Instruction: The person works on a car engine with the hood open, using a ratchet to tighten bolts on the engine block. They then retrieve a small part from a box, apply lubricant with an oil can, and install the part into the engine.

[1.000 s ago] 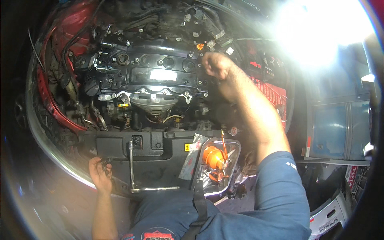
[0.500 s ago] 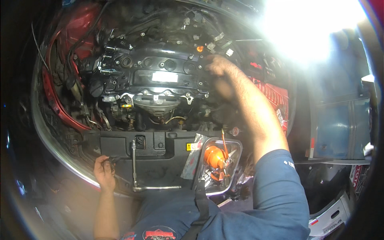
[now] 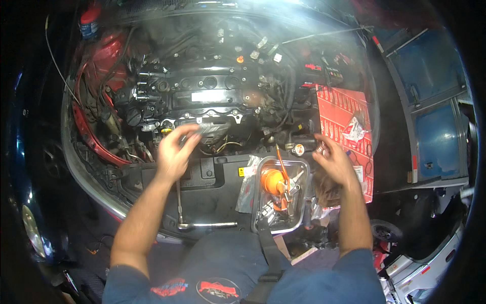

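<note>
My left hand (image 3: pixel 173 154) reaches over the front of the engine, thumb and forefinger pinched toward each other. A blurred grey-dark piece shows at their tips; its kind cannot be made out against the exhaust manifold cover (image 3: pixel 218 127). To the right, my right hand (image 3: pixel 335 161) hovers beside the radiator cap (image 3: pixel 298 149), thumb and forefinger apart, other fingers curled. Nothing clear shows in it. The black valve cover (image 3: pixel 217 96) with a white label lies beyond both hands. Below my left hand, a long ratchet (image 3: pixel 207 224) and a steel bar (image 3: pixel 178 200) lie on the black front panel.
A clear-walled tray (image 3: pixel 307 202) holds an orange funnel (image 3: pixel 272 181) and several metal parts. Right of it lies a red printed cardboard sheet (image 3: pixel 344 104). The battery (image 3: pixel 316 75) stands behind that. A red-capped bottle (image 3: pixel 89 23) is at far left, a blue-windowed vehicle door (image 3: pixel 439 134) at right.
My right hand has drawn back from the engine's right end to beside the radiator cap. My left hand has moved up and right from the front edge to over the engine's front. The view has shifted.
</note>
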Demonstrator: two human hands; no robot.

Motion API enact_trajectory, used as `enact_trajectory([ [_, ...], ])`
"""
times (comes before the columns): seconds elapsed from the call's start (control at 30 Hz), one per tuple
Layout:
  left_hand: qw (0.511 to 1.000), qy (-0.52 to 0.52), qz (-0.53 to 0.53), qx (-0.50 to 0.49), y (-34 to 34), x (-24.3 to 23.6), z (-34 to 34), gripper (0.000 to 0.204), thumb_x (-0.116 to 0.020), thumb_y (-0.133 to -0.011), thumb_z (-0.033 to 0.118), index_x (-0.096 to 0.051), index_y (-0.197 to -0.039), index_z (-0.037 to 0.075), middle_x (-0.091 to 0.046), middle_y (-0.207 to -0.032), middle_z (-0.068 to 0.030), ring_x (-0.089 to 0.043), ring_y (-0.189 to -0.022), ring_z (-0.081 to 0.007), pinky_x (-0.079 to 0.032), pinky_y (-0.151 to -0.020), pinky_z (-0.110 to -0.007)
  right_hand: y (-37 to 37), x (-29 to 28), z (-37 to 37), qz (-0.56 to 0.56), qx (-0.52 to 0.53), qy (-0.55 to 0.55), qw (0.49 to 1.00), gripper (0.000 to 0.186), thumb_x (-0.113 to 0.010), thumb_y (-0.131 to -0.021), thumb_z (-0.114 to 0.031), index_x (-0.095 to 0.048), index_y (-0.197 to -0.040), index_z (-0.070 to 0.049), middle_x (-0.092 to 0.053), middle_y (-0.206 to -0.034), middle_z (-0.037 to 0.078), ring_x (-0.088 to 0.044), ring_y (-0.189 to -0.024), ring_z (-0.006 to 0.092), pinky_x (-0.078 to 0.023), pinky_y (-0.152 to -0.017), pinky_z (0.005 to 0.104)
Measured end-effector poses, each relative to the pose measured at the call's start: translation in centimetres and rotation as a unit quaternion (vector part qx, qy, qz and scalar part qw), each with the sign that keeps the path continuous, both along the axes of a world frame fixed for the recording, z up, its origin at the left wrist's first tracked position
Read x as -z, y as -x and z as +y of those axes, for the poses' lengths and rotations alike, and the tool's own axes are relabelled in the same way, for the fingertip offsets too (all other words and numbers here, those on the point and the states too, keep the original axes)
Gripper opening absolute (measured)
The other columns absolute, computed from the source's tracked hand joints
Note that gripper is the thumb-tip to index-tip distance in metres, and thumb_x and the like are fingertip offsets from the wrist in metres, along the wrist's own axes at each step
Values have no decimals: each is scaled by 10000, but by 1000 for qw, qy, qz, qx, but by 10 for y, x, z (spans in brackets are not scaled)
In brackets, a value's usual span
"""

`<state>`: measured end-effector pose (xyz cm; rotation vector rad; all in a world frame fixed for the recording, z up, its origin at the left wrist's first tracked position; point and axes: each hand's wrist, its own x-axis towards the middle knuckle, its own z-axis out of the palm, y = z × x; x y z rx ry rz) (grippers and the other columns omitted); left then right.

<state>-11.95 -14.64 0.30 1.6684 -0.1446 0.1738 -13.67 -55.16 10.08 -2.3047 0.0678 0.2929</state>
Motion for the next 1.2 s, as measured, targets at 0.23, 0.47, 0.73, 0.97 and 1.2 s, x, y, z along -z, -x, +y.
enact_trajectory([
  [0.23,958,-246,10,144,-129,-16,-87,322,-685,-880,261,-676,-1128,57,-693,-1083,-116,-625,-1045,-188,-462,-947,-350,139,20,-50,-3,218,-70,973,553,-682,-835,-25,-494,-1354,-67,-521,-978,28,-470,-677,49,-443,-646,198],
  [0.47,828,-518,-100,190,-193,3,-131,281,-692,-847,229,-685,-1082,75,-688,-1070,-144,-652,-1011,-304,-509,-896,-391,189,40,-65,0,275,-54,960,578,-687,-828,-22,-485,-1366,-89,-531,-966,43,-463,-672,93,-435,-605,239],
  [0.73,743,-621,-108,227,-218,-13,-145,237,-634,-855,199,-685,-1064,100,-687,-1014,-155,-653,-975,-328,-529,-856,-435,188,43,-72,-4,275,-14,961,601,-688,-829,-39,-459,-1384,-78,-502,-814,33,-450,-688,115,-438,-643,256],
  [0.97,702,-656,-84,263,-211,-13,-156,240,-645,-843,181,-690,-1063,97,-687,-1010,-158,-656,-972,-329,-533,-858,-431,174,48,-68,15,274,-49,960,642,-707,-814,-31,-444,-1398,-76,-494,-937,48,-458,-737,123,-452,-679,265],
  [1.2,720,-628,-113,273,-207,-3,-156,277,-676,-835,178,-676,-1094,81,-674,-1050,-152,-638,-1015,-322,-520,-897,-413,174,60,-62,0,238,-20,971,688,-715,-779,15,-445,-1403,-88,-513,-1004,50,-472,-778,125,-456,-752,260],
])
